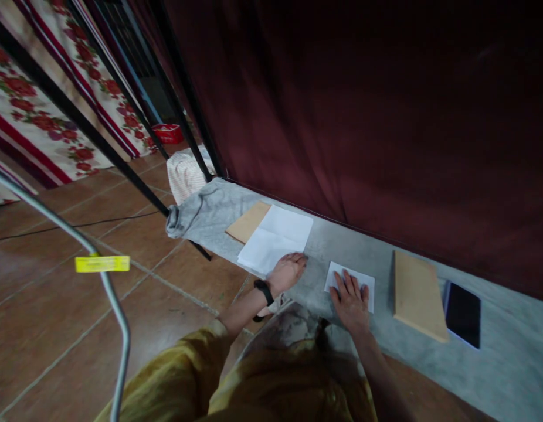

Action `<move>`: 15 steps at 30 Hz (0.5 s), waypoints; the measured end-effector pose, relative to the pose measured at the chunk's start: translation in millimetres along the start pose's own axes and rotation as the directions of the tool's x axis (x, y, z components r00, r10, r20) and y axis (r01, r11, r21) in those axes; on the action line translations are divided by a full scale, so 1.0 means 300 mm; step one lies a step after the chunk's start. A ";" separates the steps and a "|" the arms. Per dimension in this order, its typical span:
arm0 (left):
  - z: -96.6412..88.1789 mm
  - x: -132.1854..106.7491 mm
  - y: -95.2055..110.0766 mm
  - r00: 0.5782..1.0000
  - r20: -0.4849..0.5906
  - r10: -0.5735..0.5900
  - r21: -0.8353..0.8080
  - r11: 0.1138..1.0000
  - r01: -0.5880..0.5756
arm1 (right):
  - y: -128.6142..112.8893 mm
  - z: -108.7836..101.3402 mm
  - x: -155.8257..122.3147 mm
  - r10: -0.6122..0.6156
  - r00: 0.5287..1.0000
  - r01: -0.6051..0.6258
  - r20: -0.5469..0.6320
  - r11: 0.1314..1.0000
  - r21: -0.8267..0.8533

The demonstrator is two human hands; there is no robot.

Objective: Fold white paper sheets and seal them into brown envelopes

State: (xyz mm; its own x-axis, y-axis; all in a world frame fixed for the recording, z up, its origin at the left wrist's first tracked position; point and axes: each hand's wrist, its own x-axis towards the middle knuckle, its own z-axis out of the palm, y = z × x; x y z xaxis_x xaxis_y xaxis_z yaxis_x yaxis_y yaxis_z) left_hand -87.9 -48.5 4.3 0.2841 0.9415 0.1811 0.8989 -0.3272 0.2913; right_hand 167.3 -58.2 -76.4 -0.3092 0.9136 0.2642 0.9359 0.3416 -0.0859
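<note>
My left hand (pixel 287 272), with a dark band on its wrist, rests at the near right corner of a stack of white paper sheets (pixel 278 234). Its fingers point right and lie loosely on the surface, gripping nothing that I can see. A crease crosses the top sheet, and the stack partly covers a tan board (pixel 248 220). Farther right, my right hand (pixel 351 298) presses down on a small folded white paper (pixel 365 284), fingers spread flat across it. The paper lies on a narrow table with a grey cloth (pixel 318 281).
Right of the folded paper lie a second tan board (pixel 418 293) and a dark-screened phone (pixel 463 315). A maroon curtain (pixel 363 129) hangs behind the table. Black metal poles (pixel 87 123) stand at the left, near a bent metal tube (pixel 111 299) with a yellow tag (pixel 102 264). A red basket (pixel 168 133) sits on the tiled floor.
</note>
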 end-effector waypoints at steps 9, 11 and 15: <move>-0.167 -0.028 -0.430 0.826 -0.273 -0.492 0.007 0.858 0.514 | -0.012 -0.015 0.002 0.037 0.997 -0.037 0.068 0.999 -0.005; -0.214 -0.046 -0.537 0.707 -0.279 -0.650 -0.017 0.740 0.673 | -0.012 -0.019 0.003 0.036 0.996 -0.036 0.078 0.999 -0.002; -0.271 -0.079 -0.695 0.587 -0.253 -0.769 -0.056 0.618 0.784 | -0.011 -0.024 0.001 0.024 0.998 -0.024 0.063 1.000 0.001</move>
State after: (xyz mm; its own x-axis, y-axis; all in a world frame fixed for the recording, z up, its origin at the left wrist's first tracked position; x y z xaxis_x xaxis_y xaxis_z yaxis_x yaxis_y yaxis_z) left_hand -309.2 -9.1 15.6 -0.6085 0.7844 0.1203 0.7594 0.5317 0.3749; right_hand 165.3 -60.7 -69.0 -0.2968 0.9335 0.2011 0.9429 0.3198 -0.0928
